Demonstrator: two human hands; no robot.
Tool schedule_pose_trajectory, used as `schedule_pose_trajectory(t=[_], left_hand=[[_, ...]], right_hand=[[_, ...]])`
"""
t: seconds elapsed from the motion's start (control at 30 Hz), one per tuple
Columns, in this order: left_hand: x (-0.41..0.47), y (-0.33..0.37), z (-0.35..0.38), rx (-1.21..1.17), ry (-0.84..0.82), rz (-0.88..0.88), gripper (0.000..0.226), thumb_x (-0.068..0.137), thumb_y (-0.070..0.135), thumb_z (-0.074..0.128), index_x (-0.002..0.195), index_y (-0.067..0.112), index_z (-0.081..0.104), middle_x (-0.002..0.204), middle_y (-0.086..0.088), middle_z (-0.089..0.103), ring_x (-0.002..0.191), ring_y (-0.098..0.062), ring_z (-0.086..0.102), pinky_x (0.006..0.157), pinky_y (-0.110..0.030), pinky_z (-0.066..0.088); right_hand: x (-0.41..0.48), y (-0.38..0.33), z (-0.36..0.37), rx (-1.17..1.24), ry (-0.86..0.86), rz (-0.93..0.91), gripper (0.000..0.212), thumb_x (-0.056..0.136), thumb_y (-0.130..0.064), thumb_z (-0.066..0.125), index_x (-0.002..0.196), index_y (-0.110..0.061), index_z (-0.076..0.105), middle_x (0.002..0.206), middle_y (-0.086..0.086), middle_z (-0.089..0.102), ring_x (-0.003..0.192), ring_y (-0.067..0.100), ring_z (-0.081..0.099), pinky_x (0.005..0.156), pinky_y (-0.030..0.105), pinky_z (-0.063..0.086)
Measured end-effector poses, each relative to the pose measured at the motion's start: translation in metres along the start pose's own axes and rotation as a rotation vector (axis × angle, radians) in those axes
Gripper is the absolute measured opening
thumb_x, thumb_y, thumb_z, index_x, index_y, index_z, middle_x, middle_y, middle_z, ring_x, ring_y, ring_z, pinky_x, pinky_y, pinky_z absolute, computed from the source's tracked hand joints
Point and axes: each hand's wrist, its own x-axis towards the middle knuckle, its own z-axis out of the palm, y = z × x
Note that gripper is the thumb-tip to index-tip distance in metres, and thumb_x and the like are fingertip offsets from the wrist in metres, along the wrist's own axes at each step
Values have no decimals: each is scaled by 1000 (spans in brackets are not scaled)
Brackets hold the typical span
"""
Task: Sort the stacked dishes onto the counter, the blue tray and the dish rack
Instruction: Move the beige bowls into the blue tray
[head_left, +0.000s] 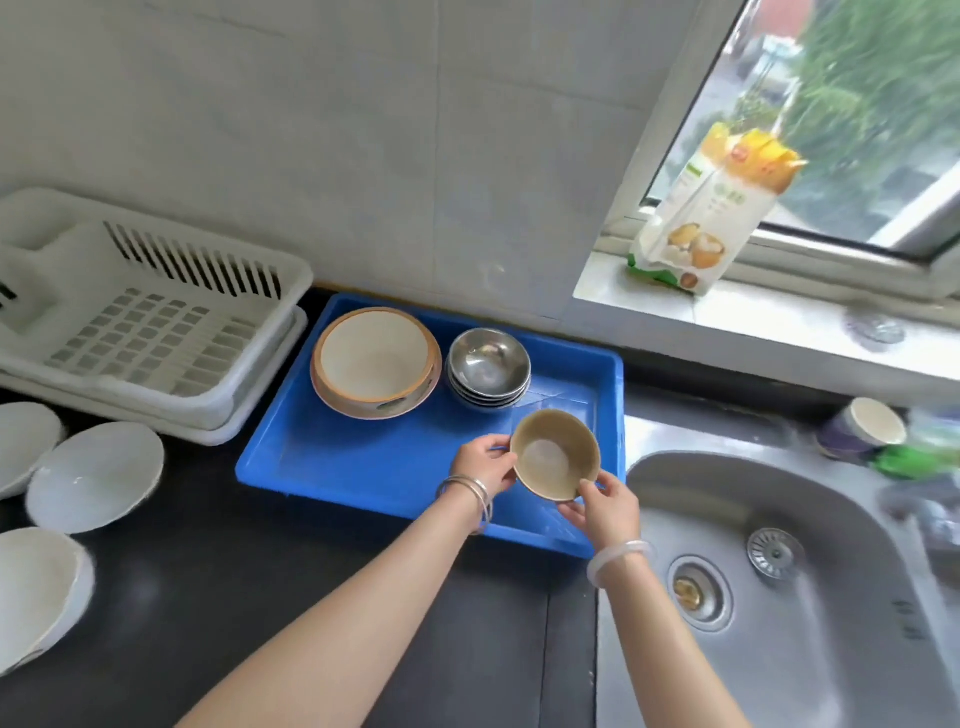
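- Two hands are gripping one small tan bowl (556, 454): the left hand (483, 465) is pinching its near-left rim, the right hand (605, 506) is pinching the lower right rim, fingers curled under the wall.
- Bowl is being held tilted, mouth toward the camera, over the near-right corner of the blue tray (363, 467); whether it is touching the tray floor cannot be told.
- Handling judgement: bowl is looking glazed, stiff and light, probably ceramic or melamine; a smooth, possibly damp rim is making a slip the main risk, and a drop toward the sink (779, 597) just right of the hands could chip it.
- Recommended hold: thumb inside the rim, fingers under the wall, opposite sides, as is being done.
- Beyond the hands, on the tray, a stack of steel bowls (489, 369) and a stack of cream plates (375, 361) are sitting side by side, apart.
- Far left of the hands, the white dish rack (150, 332) is standing empty; white bowls (96, 475) are lying on the dark counter (260, 597) near it.
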Motion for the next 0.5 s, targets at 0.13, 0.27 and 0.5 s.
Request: schedule_pose_trajectory(t=[0.13,0.27,0.5], left_hand=[[25,-4,19,-49,20,-28,35,88,-8,50,123,-8,51,122,-24,58,96,-24,54,88,-33,48],[47,-10,29,-28,37,-25,36,88,0,55,124,1,54,125,-17,60,95,-21,57,76,-25,51],[76,-15,43,-61,48,10,40,88,-1,52,126,10,54,126,-8,60,103,-18,57,72,-23,49]], right_hand=[[19,-5,3,45,-1,18,19,85,8,49,88,-7,59,79,10,57,67,23,59,56,23,56],[37,-8,15,27,25,28,17,84,8,46,92,0,60,83,11,57,65,20,58,55,17,54],[63,-15,32,99,53,75,30,87,7,46,115,3,56,101,12,60,69,17,59,62,18,51]])
